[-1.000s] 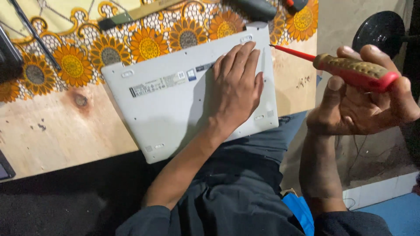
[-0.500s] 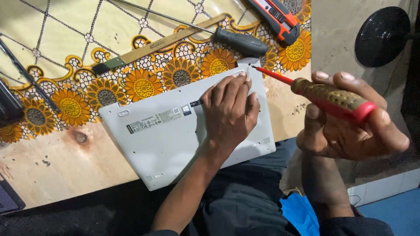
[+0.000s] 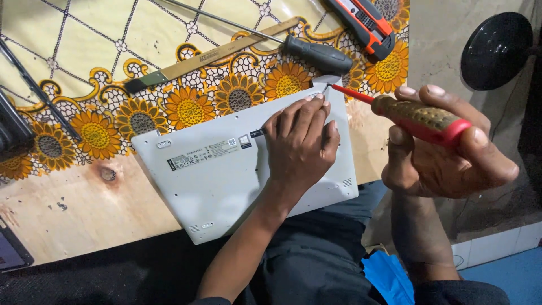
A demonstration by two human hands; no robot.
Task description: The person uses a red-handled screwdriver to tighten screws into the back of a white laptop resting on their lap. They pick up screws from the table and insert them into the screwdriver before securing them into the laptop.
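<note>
Head view, the only one. Left hand spread open and flat, palm down, gripping nothing, pressing on the white laptop, which lies underside up. Fingertips close to the corner farthest from the wrist.

Right hand closed around the red-and-speckled handle of a screwdriver, thumb and fingers wrapped over it, well up and off to the side of the left hand. Thin red shaft slanting down toward the left fingertips, its tip at or just above that far laptop corner. Too small to tell whether it sits in a screw head.

Beyond the left fingertips, on the sunflower-patterned cloth: a black-handled screwdriver almost touching the laptop corner, then a brass-coloured flat ruler, and a red-and-black utility knife farther off. On the wrist side of the left hand, the laptop's near edge overhanging the bare wooden board above the lap. Past the right hand, a round black disc against the wall.

By the look of it, working a fastener at the corner of the bottom cover, with the tip being lined up. Calls for seating the tip squarely, pushing along the shaft, and holding the casing down firmly under the flat palm so that it cannot slide on the cloth.
</note>
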